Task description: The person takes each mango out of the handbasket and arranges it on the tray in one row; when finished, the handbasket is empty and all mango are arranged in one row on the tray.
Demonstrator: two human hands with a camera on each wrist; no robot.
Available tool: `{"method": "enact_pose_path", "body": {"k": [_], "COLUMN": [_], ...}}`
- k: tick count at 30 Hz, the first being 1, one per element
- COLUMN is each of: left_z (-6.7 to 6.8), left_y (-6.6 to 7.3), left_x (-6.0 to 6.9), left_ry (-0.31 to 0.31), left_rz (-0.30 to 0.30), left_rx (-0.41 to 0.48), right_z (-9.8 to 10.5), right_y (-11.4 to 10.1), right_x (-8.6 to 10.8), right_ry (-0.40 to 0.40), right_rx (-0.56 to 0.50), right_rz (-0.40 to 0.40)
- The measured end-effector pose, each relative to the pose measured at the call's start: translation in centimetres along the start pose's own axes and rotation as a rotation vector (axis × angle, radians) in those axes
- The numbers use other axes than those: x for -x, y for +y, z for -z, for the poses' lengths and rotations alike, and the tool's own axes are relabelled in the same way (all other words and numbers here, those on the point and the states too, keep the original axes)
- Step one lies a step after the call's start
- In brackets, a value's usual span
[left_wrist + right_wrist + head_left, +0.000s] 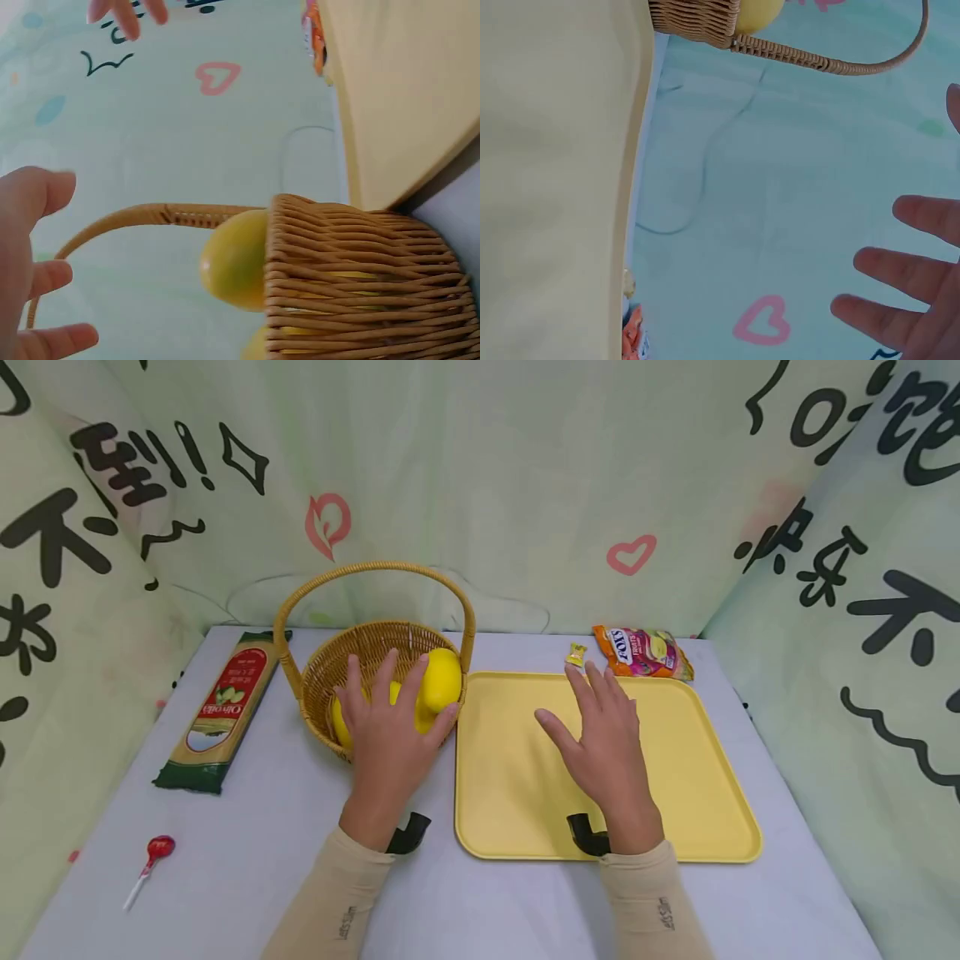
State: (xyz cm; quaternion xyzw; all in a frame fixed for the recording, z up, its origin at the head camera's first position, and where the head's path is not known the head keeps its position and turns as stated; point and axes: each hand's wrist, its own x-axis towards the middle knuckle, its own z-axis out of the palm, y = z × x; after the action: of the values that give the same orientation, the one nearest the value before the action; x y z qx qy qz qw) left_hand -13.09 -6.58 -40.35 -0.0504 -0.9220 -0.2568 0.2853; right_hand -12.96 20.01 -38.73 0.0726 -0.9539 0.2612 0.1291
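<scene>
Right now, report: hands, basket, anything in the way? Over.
Left hand open, raised near basket; right hand open, raised over yellow tray. Both empty. Yellow fruit in basket. Upright handle might hinder reaching in.

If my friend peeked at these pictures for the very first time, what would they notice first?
Probably the big yellow tray, flat on the table beneath the right hand. Next might be the wicker basket left of it, holding bright yellow fruit and partly hidden by the left hand in the head view. The red lollipop at the table's near left pops out too.
</scene>
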Motion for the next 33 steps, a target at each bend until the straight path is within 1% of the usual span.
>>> {"method": "enact_pose_path", "body": {"k": [3, 5, 7, 9, 11, 13, 16, 18, 20, 22, 25, 27, 28, 30, 32, 33], "left_z": [0.7, 1.2, 1.8, 2.2, 2.5, 2.8, 3.0, 3.1, 3.2, 3.2, 3.4, 3.5, 3.5, 3.6, 3.6, 3.6], "left_y": [0.1, 0.0, -0.2, -0.5, -1.0, -1.7, -2.9, -3.9, -4.8, -5.7, -6.9, -7.5, -7.9, -8.5, -9.2, -9.5], "left_x": [0.1, 0.1, 0.3, 0.6, 1.0, 1.5, 2.2, 2.6, 3.0, 3.3, 3.6, 3.6, 3.7, 3.7, 3.6, 3.5], "left_ry": [0.098, 0.144, 0.166, 0.184, 0.186, 0.175, 0.149, 0.146, 0.175, 0.228, 0.308, 0.335, 0.336, 0.311, 0.244, 0.199], "left_rz": [-0.052, -0.07, -0.059, -0.028, 0.027, 0.103, 0.241, 0.323, 0.381, 0.415, 0.461, 0.519, 0.556, 0.635, 0.717, 0.753], "left_rx": [0.087, 0.137, 0.188, 0.227, 0.271, 0.314, 0.386, 0.415, 0.439, 0.45, 0.436, 0.425, 0.423, 0.43, 0.461, 0.488], "right_z": [0.4, 0.4, 0.3, 0.2, -0.1, -0.4, -0.8, -1.0, -1.2, -1.4, -1.6, -1.7, -1.7, -1.9, -2.0, -2.0], "right_y": [0.0, 0.0, 0.1, 0.4, 0.8, 1.3, 1.9, 2.2, 2.6, 3.0, 3.6, 3.9, 4.0, 4.2, 4.4, 4.5], "right_x": [0.7, 1.1, 1.5, 1.9, 2.4, 2.8, 3.4, 3.8, 4.2, 4.5, 4.9, 5.1, 5.1, 5.2, 5.1, 5.0], "right_ry": [0.098, 0.175, 0.248, 0.307, 0.345, 0.369, 0.381, 0.384, 0.382, 0.378, 0.36, 0.347, 0.34, 0.329, 0.325, 0.325], "right_rx": [-0.036, -0.07, -0.09, -0.114, -0.133, -0.158, -0.208, -0.247, -0.295, -0.343, -0.42, -0.461, -0.476, -0.491, -0.498, -0.499], "right_rz": [0.041, 0.078, 0.116, 0.143, 0.148, 0.135, 0.08, 0.034, -0.011, -0.047, -0.091, -0.12, -0.13, -0.14, -0.14, -0.137]}}
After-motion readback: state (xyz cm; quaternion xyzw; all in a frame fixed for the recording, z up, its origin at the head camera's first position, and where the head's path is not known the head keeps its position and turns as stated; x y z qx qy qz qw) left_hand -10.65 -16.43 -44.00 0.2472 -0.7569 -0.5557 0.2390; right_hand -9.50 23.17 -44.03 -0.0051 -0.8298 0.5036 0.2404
